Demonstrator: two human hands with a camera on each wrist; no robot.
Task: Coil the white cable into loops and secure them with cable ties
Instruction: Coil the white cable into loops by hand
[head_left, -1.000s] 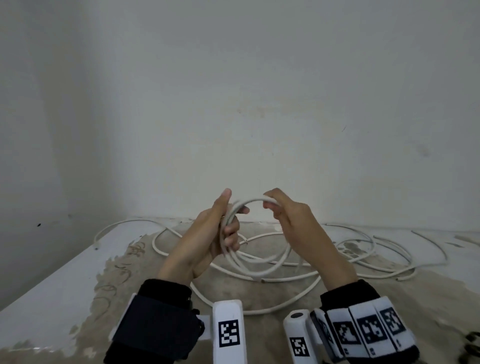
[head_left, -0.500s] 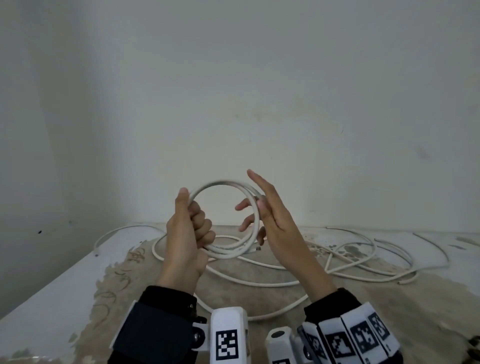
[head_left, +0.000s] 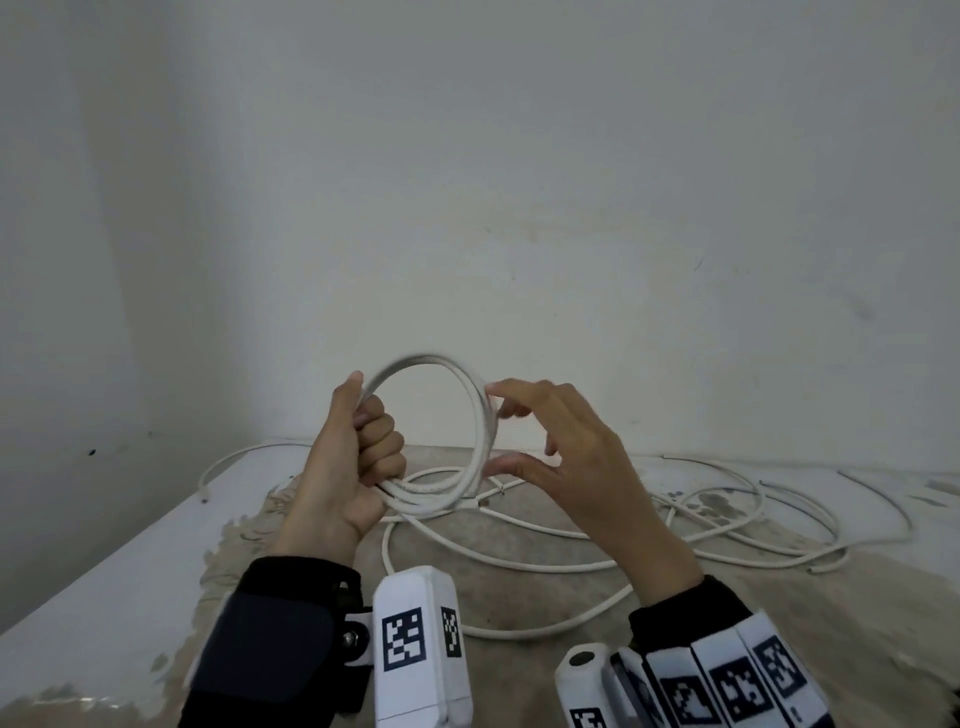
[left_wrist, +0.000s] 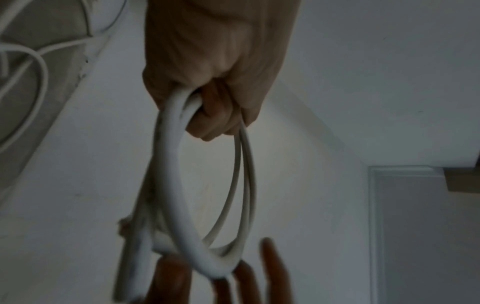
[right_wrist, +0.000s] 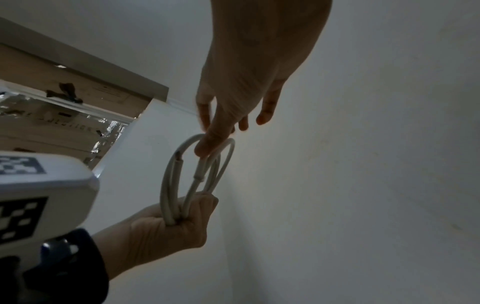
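Coil (head_left: 470, 415): I grip it in my left hand (head_left: 358, 462), fist wrapped round its left side, keeping the loops stacked above the desk (head_left: 104, 566).
Right hand (head_left: 566, 457): fingers spread and relaxed, fingertips brushing the coil's right side to steady it.
Slack: the rest of the cable (head_left: 727, 525) sprawls on the desk below the coil.
Hidden: I see no cable ties; the loop count blurs.

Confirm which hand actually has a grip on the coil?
The left hand: its fingers curl around the coil. The right hand only touches the opposite side with spread fingers.
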